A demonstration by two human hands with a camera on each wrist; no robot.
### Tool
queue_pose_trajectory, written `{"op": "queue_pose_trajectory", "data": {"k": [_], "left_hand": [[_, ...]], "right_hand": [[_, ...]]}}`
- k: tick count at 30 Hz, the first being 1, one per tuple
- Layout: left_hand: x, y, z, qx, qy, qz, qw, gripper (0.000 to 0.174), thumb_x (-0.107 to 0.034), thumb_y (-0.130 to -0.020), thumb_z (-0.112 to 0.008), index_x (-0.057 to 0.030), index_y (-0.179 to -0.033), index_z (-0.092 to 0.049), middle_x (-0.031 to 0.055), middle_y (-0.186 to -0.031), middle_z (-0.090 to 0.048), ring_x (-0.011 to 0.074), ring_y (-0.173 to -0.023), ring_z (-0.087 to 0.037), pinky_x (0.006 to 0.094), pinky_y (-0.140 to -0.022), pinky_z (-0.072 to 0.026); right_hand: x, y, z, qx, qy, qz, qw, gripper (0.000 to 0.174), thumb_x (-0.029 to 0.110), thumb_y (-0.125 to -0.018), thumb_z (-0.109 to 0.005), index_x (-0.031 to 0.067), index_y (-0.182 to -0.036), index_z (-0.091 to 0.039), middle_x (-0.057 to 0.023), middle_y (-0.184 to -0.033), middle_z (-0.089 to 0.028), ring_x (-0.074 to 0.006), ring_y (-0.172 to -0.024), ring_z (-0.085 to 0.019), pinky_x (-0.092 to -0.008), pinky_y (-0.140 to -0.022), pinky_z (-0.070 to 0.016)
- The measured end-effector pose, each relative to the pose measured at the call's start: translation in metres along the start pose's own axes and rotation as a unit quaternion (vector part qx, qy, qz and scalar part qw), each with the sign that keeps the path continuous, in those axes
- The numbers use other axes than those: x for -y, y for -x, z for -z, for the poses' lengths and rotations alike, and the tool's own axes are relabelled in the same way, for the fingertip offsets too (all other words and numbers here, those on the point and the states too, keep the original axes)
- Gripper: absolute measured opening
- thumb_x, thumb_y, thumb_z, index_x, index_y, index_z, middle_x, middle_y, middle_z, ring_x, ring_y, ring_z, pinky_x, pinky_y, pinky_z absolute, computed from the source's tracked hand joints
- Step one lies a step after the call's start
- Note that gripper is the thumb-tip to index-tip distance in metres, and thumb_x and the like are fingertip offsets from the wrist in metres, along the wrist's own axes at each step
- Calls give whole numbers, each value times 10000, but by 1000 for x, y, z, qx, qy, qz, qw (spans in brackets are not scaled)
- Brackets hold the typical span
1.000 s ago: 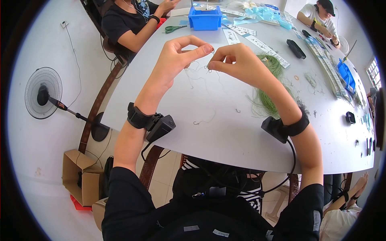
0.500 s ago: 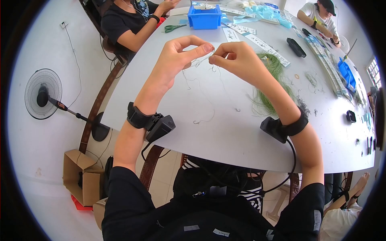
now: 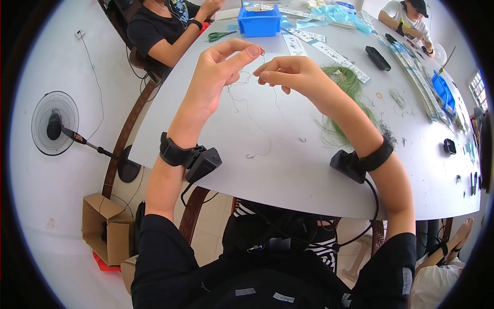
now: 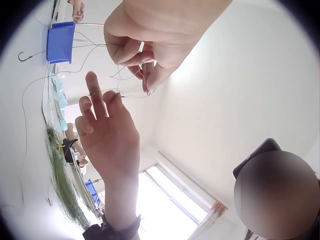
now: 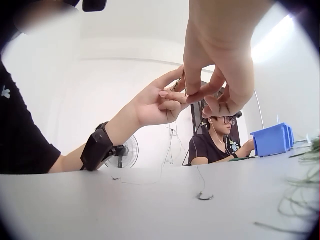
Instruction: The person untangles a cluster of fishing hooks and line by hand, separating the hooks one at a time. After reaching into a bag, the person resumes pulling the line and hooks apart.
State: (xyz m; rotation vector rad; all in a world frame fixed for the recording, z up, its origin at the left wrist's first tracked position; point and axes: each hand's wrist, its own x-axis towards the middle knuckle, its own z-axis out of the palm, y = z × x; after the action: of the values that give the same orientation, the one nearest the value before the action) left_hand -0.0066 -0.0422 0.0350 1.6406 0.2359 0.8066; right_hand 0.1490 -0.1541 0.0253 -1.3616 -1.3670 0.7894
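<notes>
My left hand [image 3: 216, 69] is raised over the table, pinching a small fishing hook [image 3: 263, 52] between thumb and forefinger. Close on its right, my right hand [image 3: 296, 74] pinches thin fishing line at thumb and forefinger, its other fingers loosely bent. Fine line [image 4: 134, 96] spans the two hands in the left wrist view and loops below the left fingers. Strands trail down to two more hooks: one hook [image 3: 250, 156] lies nearer me, another hook [image 3: 302, 139] farther right. The right wrist view shows a hook [image 5: 204, 197] low, beneath the hands.
A bundle of green line [image 3: 345, 92] lies right of my hands. Behind stand a blue bin [image 3: 259, 23], green scissors [image 3: 222, 36] and printed strips [image 3: 334, 59]. A black case [image 3: 378, 58] lies farther right. Two people sit across the table [image 3: 206, 175].
Both hands have shifted slightly left, and the right fingertips have drawn down and away from the left ones. The hook seen hanging under the right fingers is no longer visible there.
</notes>
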Motion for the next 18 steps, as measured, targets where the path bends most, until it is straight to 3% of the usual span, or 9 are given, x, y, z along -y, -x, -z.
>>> {"op": "queue_pose_trajectory", "data": {"k": [5, 8, 9, 12, 14, 16, 18], "left_hand": [[1, -1, 2, -3, -14, 0, 1000, 198, -273, -798, -709, -77, -824, -697, -18, -830, -663, -20, -488, -317, 157, -446, -208], [2, -1, 0, -11, -41, -12, 999, 223, -255, -832, -675, -39, -885, -661, -101, -576, -424, -17, -461, -216, 176, -429, -158], [2, 0, -2, -13, -53, -19, 998, 214, -255, -830, -679, -47, -875, -662, -86, -622, -476, -17, -464, -222, 174, -432, -161], [4, 1, -2, -11, -76, -29, 997, 194, -260, -814, -696, -71, -853, -678, -53, -714, -600, -21, -475, -263, 166, -435, -177], [5, 0, -1, -1, -72, -19, 997, 189, -270, -793, -716, -89, -848, -705, -42, -711, -642, -28, -486, -324, 159, -430, -202], [5, 1, -3, 1, -76, -7, 997, 176, -254, -803, -707, -85, -841, -679, -41, -783, -632, -23, -485, -288, 164, -443, -186], [5, 0, -4, 5, -81, -9, 997, 169, -245, -807, -703, -83, -838, -666, -44, -810, -622, -20, -483, -270, 167, -449, -179]], "right_hand": [[3, 1, 2, 10, 112, 21, 993, 242, 295, -732, -681, 66, -809, -700, -25, -761, -645, -108, -688, -525, -269, -599, -423], [6, 2, 16, 131, 300, 70, 942, 195, 302, -780, -649, 121, -836, -697, -25, -927, -633, -114, -801, -545, -277, -697, -436], [11, 6, 20, 172, 320, 36, 931, 189, 297, -789, -643, 149, -884, -713, -53, -1026, -618, -141, -805, -568, -290, -712, -450], [26, 11, 31, 182, 316, 2, 931, 204, 282, -801, -633, 150, -936, -712, -77, -1102, -595, -147, -811, -578, -293, -729, -458], [20, 3, 40, 108, 272, 47, 955, 227, 285, -808, -630, 117, -941, -707, -61, -1003, -643, -145, -788, -594, -290, -726, -476], [21, 1, 41, 0, 235, 70, 970, 263, 312, -788, -649, 99, -931, -710, -40, -891, -682, -146, -740, -594, -286, -714, -486], [13, -4, 36, -23, 213, 141, 966, 261, 303, -792, -658, 71, -902, -706, -38, -852, -678, -143, -705, -591, -275, -640, -477]]}}
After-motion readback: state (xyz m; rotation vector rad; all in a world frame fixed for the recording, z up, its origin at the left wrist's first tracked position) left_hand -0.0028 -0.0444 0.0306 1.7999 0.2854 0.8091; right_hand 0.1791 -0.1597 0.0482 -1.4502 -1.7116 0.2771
